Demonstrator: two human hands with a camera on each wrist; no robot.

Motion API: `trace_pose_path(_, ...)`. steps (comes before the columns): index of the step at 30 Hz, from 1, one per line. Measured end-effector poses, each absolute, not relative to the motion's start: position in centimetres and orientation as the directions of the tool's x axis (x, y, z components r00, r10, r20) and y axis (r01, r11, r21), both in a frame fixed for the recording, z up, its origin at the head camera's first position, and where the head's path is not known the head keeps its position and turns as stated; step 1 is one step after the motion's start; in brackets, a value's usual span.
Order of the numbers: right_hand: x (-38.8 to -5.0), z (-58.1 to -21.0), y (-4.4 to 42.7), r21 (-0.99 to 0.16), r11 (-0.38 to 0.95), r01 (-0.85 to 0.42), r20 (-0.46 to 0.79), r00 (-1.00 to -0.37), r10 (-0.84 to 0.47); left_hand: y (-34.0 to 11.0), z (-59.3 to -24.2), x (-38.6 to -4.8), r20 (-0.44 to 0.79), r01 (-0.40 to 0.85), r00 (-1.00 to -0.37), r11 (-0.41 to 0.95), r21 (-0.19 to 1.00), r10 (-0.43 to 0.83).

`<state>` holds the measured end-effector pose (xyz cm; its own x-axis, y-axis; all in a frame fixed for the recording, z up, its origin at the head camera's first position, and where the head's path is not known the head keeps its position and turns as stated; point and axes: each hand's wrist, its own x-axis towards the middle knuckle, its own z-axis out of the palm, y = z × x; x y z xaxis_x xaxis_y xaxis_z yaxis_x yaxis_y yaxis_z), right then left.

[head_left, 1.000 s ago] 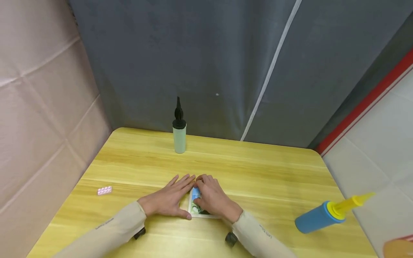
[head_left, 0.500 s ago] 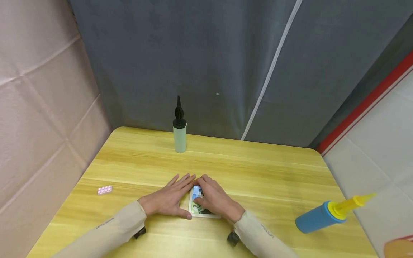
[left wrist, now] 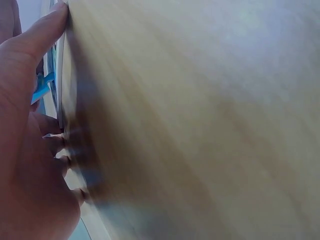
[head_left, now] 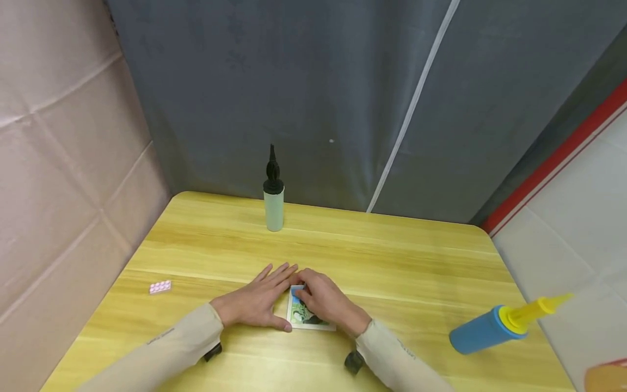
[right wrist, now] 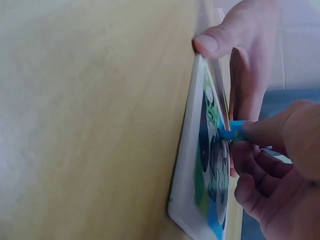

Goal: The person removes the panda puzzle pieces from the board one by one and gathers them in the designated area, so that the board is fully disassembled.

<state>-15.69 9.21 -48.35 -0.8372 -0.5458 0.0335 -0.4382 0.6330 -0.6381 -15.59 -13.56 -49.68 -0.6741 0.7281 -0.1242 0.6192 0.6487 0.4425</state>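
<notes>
A small picture puzzle in a white frame [head_left: 313, 326] lies flat on the table, its green, blue and black picture partly covered by my right hand [head_left: 327, 300]. Between thumb and fingers, that hand pinches a blue puzzle piece [right wrist: 236, 131], which stands tilted up from the board in the right wrist view. The same blue piece [left wrist: 43, 90] shows past the thumb in the left wrist view. My left hand [head_left: 259, 302] is spread on the table at the puzzle's left side, fingers straight, its thumb touching the frame's near corner.
A pale green hand pump [head_left: 274, 209] with a black top stands near the table's back edge. To the right lies a blue and yellow pump [head_left: 485, 331]. A pink studded block [head_left: 160, 287] sits at the left. A dark curtain [head_left: 254, 98] hangs behind the table.
The right thumb and fingers have shifted slightly toward the puzzle's far left corner, uncovering more of the picture's near part. The left hand has kept its place.
</notes>
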Motion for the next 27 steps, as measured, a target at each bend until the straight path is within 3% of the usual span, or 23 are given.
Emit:
trace_pose_path(7,-16.5,-47.1,10.0,-0.677,0.625,-0.389,0.039,-0.867,-0.497,-13.5,-49.7,-15.7,-0.121,0.638,-0.671,0.653,0.409,0.731)
trace_pose_path(16,-20.2,-46.8,14.3,-0.694,0.692,-0.197,0.047,-0.972,-0.230,-13.5,-49.6,-15.5,-0.123,0.638,-0.676,0.661,0.396,0.726)
trace_pose_path(27,-22.6,-48.0,17.5,-0.676,0.734,-0.070,-0.048,-0.989,-0.139,-13.6,-49.7,-15.4,-0.127,0.634,-0.678,0.663,0.398,0.724)
